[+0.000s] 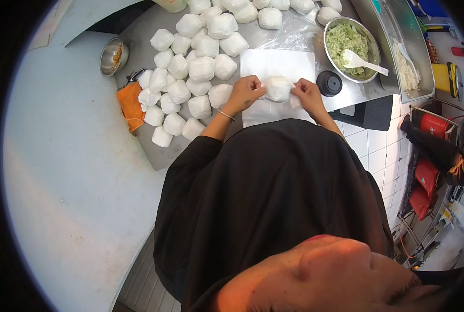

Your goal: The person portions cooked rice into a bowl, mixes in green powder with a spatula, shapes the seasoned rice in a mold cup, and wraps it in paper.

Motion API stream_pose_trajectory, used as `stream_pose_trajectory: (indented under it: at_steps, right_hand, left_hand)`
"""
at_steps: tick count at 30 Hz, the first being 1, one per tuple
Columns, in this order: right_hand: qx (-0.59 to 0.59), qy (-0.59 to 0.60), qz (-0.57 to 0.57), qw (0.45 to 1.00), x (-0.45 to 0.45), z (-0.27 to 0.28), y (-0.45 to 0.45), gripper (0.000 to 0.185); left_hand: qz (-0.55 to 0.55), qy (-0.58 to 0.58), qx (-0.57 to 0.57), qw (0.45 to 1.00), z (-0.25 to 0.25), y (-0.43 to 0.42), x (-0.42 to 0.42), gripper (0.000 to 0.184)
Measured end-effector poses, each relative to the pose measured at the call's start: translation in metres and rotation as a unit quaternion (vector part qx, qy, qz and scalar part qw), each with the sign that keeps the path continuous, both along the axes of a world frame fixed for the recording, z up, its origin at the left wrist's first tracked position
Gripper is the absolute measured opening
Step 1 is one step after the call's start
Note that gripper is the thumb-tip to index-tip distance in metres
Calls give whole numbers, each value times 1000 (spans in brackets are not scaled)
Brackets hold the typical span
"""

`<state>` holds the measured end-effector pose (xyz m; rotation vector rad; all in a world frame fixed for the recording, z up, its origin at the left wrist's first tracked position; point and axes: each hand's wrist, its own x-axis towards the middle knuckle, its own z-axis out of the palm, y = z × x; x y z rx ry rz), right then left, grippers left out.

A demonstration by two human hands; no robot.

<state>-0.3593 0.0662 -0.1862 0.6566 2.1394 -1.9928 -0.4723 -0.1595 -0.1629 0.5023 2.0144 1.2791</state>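
Note:
A rounded white paper-wrapped parcel [278, 89] sits on a stack of white paper sheets [258, 61] in front of me. My left hand [246, 94] pinches the wrapper at the parcel's left end. At the opposite end, my right hand [308, 96] grips the paper between thumb and fingers. What is inside the wrapping is hidden. Many similar wrapped parcels [201, 69] are heaped to the left and behind, a few of them close to my left hand. Just right of my right hand stands a round black container [329, 83].
A steel bowl [376, 48] of green rice holds a white paddle [364, 63]. Beside it, a metal tray [418, 92] contains white rice. An orange cloth [131, 106] and a small steel bowl [103, 57] are at left. Another person's dark-clothed leg [429, 140] shows at right.

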Motion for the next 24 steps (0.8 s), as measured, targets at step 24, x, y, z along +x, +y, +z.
stream_pose_trajectory:
  at_steps: [24]
  right_hand:
    - [124,221,-78,964,-6,117,-65,20]
  left_hand:
    - [178,-418,296,840,51,27,46,48]
